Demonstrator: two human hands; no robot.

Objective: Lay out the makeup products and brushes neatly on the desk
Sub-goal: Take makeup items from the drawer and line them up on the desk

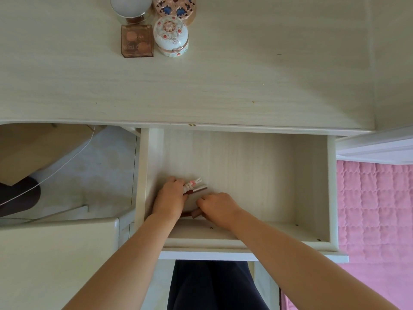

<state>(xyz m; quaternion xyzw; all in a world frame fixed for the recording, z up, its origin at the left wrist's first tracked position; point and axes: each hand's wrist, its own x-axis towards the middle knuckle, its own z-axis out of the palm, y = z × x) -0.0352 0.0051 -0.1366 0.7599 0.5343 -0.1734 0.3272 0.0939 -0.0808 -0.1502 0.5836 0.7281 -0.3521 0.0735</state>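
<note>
Down inside the open drawer [312,186], near its front-left corner: both hands busy, close together but not touching. Left hand [171,199] curled round a small bundle of slim makeup sticks [194,186], tips poking out past the fingers toward the drawer's middle, one white with pink markings, one brownish with a pale band. Right hand [218,206] just beside it, fingers bent down over another brown stick [192,214] lying against the drawer's front wall; whether actually pinched or only touched, cannot tell. Light, rigid, smooth little tubes by the look of them, likely to roll or slip out of a loose bunch, so best gripped across the middle of the barrels, caps kept on. Rest of the drawer floor showing nothing else from this angle. Up on the desk [245,86], far beyond the drawer's back edge and toward its left side, four pieces already standing in a tight cluster: a white-lidded jar [130,6], a patterned round compact [175,7], a clear square palette [137,40], and a painted egg-shaped box [171,36] that looks like ceramic, probably the fragile one, worth setting sticks down clear of it.
</note>
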